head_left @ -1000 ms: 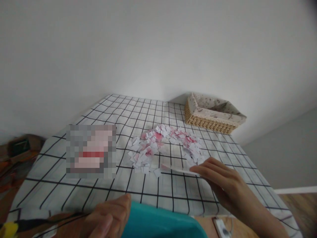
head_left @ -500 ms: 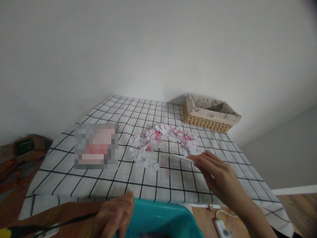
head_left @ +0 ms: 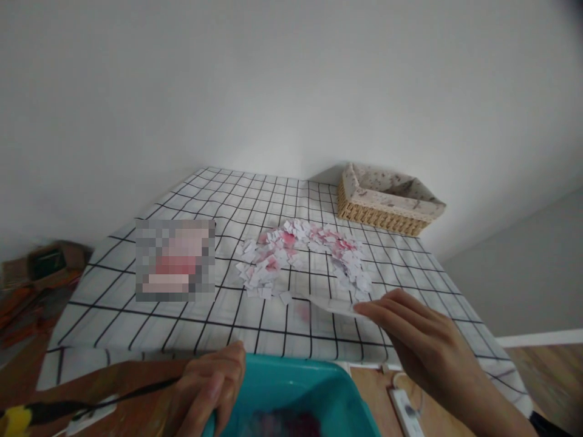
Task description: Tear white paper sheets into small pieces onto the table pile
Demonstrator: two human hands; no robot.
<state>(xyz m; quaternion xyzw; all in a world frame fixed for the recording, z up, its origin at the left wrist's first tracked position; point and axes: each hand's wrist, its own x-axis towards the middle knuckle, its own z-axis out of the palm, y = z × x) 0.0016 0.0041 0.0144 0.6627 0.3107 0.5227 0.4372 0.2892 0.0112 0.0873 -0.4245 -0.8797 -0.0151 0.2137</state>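
My right hand (head_left: 414, 331) pinches one end of a thin white sheet (head_left: 334, 305), perhaps paper, just above the checked tablecloth. Beyond the sheet lies a curved heap of small white and pink-stained paper scraps (head_left: 291, 240), open toward me. My left hand (head_left: 214, 385) is wrapped round the left rim of a teal plastic basin (head_left: 314, 370) at the table's front edge. Something dark reddish (head_left: 286, 423) rests in the basin, too blurred to name. A faint pink stain (head_left: 303, 312) shows on the cloth beside the sheet.
A cloth-lined wicker basket (head_left: 382, 206) stands at the back right of the table. A pixelated pink-and-red patch (head_left: 175, 261) covers something at left. Below the table are a white power strip (head_left: 405, 413), a black cable (head_left: 136, 403) and a cardboard box (head_left: 48, 264).
My right hand has drawn the white sheet toward me, away from the right end of the scraps. My left hand keeps its hold on the basin. The view has tilted slightly.
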